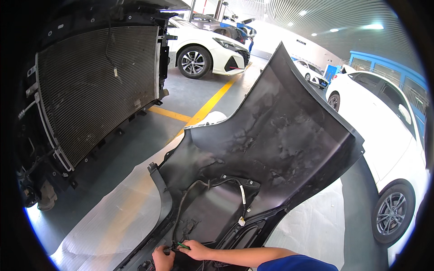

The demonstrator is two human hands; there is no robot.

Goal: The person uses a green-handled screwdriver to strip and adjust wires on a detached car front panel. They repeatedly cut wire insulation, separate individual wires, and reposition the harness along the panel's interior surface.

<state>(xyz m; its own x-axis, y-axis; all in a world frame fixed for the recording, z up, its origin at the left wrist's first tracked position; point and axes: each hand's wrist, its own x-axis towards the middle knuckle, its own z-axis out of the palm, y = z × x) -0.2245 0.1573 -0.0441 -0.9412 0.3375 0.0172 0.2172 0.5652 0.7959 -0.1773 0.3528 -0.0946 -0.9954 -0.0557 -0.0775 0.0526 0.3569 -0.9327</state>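
Observation:
A black plastic car bumper cover (271, 135) lies inner side up before me. A taped wiring harness (180, 206) arcs across it and ends at a white connector (241, 221). At the bottom of the view, my left hand (163, 258) closes its fingers around a small dark part at the harness; the part is mostly hidden. Just right of it, my right hand (196, 250) grips a green-handled tool (183, 245), its tip pointing at the harness beside my left fingers. The tool's kind cannot be told.
White foam sheeting (118, 216) lies under the bumper cover on the grey floor. At the left stands a car front with its radiator-like condenser (101, 88) exposed. White cars stand ahead (210, 47) and close on the right (383, 125). Yellow lines (217, 98) mark the floor.

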